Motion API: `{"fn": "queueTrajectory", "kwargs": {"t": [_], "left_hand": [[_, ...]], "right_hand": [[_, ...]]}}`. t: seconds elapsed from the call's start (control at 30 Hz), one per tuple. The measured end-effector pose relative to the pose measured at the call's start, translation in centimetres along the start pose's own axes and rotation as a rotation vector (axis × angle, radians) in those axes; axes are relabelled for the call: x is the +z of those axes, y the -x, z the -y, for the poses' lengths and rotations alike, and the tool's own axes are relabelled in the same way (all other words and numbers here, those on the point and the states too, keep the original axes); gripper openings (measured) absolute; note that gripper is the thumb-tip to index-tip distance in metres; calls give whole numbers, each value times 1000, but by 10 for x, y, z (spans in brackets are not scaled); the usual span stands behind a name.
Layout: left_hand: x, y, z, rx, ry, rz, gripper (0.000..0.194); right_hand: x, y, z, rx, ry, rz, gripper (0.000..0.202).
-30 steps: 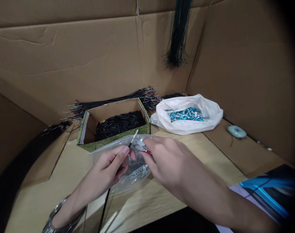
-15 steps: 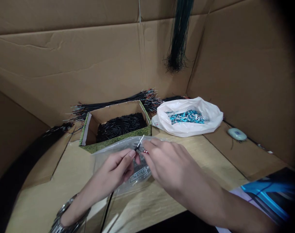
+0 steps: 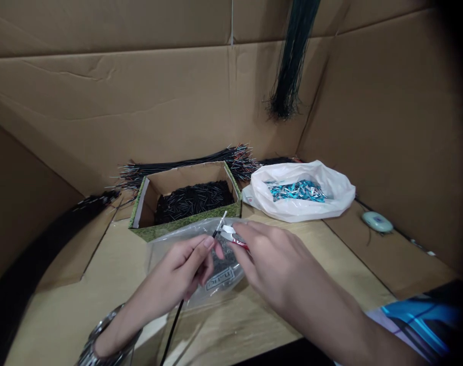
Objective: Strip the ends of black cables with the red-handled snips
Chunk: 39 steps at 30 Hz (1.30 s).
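My left hand [image 3: 191, 264] pinches a black cable [image 3: 173, 330] between thumb and fingers. Its pale silvery end [image 3: 222, 220] pokes up past the fingertips, and its black length runs down below my wrist. Closed around small cutters [image 3: 235, 239] with red handles is my right hand [image 3: 275, 259]. The metal jaws lie just right of the cable's bared end; whether they touch it I cannot tell. Beneath both hands lies a clear plastic bag [image 3: 158, 249] with small dark-grey bits inside and a printed label.
Behind the hands stands a green-patterned box [image 3: 140, 233] of short black pieces. A white bag [image 3: 340, 195] of blue and silver scraps sits to its right. Black cable bundles [image 3: 185, 161] lie behind, and dark strands [image 3: 296, 61] hang above. A pale-green case [image 3: 376, 222] lies at right.
The cutters have drawn slightly right and down from the cable, so more of the jaws and red handle shows. My left hand keeps its hold. The whole view has shifted a little.
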<state>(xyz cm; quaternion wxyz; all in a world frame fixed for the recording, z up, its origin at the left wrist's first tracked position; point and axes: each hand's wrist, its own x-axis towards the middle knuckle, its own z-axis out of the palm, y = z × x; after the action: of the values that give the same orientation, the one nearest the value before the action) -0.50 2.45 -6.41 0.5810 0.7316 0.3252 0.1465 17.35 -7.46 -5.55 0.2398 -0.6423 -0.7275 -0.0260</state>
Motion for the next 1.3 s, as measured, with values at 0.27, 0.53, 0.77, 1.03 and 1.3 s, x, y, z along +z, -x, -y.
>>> {"fn": "queueTrajectory", "kwargs": {"t": [0.27,0.53,0.77,1.03,1.3], "left_hand": [[2,1,-1,37,-113,-26,42],[-4,2,1,63,-219,-75,41],[-4,5,-4,162,-366,-221,44],[-3,11,-5,341,-489,-400,23],[-7,14,-7,404,-541,-486,22]], "right_hand": [[2,10,5,-218,169,-19,31],[24,2,-21,-104,-6,92,14],[-19,-47,-45,135,-599,85,23],[-7,-70,-26,91,-867,184,30],[-8,-82,-24,24,-928,186,20]]}}
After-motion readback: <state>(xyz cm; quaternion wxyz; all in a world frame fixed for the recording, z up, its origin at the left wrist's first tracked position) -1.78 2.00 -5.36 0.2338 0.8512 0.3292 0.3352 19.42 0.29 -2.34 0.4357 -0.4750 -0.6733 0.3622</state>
